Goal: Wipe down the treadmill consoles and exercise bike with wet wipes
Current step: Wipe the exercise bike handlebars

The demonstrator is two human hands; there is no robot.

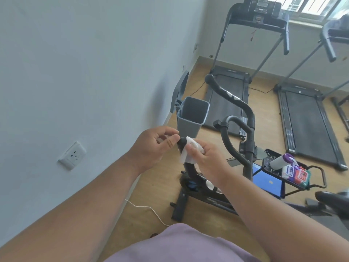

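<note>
A black exercise bike handlebar (234, 103) curves through the middle of the view. Its near left grip (190, 170) ends just in front of me. My right hand (205, 157) holds a white wet wipe (186, 154) wrapped round the end of that grip. My left hand (156, 144) hovers just left of the grip's tip, fingers loosely curled, thumb and forefinger close to the wipe's edge. A treadmill console (261, 8) stands at the far wall, and part of a second treadmill (309, 118) shows on the right.
A grey waste bin (192, 116) with its lid up stands by the white wall. A black cart tray (294, 171) on the right carries wipe packs (296, 173) and a lint roller (281, 162). A white cable (149, 209) runs over the wooden floor.
</note>
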